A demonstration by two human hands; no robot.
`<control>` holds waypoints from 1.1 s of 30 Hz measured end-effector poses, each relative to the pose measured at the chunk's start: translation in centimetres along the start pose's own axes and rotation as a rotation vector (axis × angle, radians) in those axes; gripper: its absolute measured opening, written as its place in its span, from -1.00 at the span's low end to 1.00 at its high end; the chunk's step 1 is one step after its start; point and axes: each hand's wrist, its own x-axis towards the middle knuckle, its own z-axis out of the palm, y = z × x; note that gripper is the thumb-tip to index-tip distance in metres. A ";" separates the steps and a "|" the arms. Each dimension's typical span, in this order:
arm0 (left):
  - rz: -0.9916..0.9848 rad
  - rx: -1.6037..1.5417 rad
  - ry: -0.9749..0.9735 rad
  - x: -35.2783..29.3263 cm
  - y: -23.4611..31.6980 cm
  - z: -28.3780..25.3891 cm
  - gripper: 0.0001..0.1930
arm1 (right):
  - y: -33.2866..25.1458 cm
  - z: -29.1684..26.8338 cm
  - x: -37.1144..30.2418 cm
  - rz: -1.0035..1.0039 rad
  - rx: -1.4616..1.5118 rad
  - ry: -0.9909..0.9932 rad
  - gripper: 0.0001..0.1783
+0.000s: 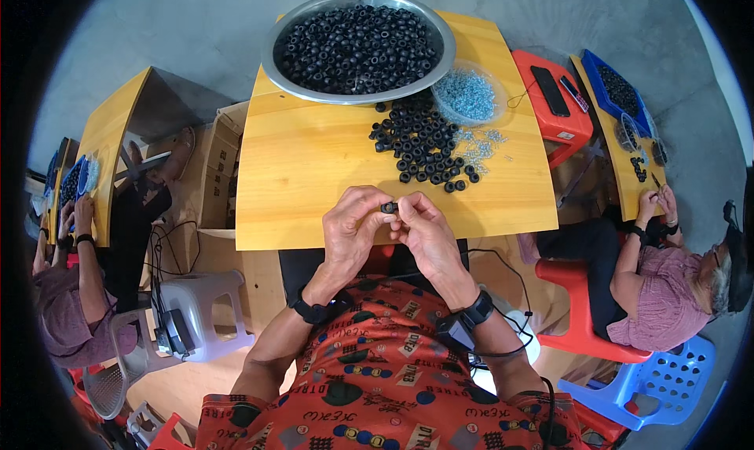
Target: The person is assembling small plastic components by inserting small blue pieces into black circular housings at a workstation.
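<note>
Close to the near edge of the table, my left hand (353, 224) pinches a small black ring-shaped part (389, 207) between thumb and fingertips. My right hand (428, 234) meets it from the other side, its thumb and fingers pressed together against the part; anything small within that pinch is hidden. Beyond my hands lies a loose pile of the same black parts (420, 144). Beside the pile, tiny silvery pieces (477, 148) are scattered on the wood. A clear plastic bowl (503, 104) holds more pale blue-silver pieces.
A wide metal basin (275, 71) full of black parts stands at the table's (306, 159) far edge. On a red stool (569, 132) to the right lies a black phone (549, 91). Co-workers sit at tables on both sides. Cables (514, 281) run near my right forearm.
</note>
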 end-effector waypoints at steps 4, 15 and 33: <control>0.021 0.014 -0.025 0.0 0.0 -0.1 -0.77 | 0.2 -0.3 0.1 0.015 0.056 -0.028 -0.81; 0.160 0.163 -0.064 0.5 -0.2 -0.5 -0.73 | -0.1 -0.2 -0.1 0.034 -0.012 0.008 -0.79; 0.191 0.166 -0.042 0.0 0.9 -0.9 -0.72 | -0.1 -0.8 -0.7 0.258 0.195 -0.222 -0.79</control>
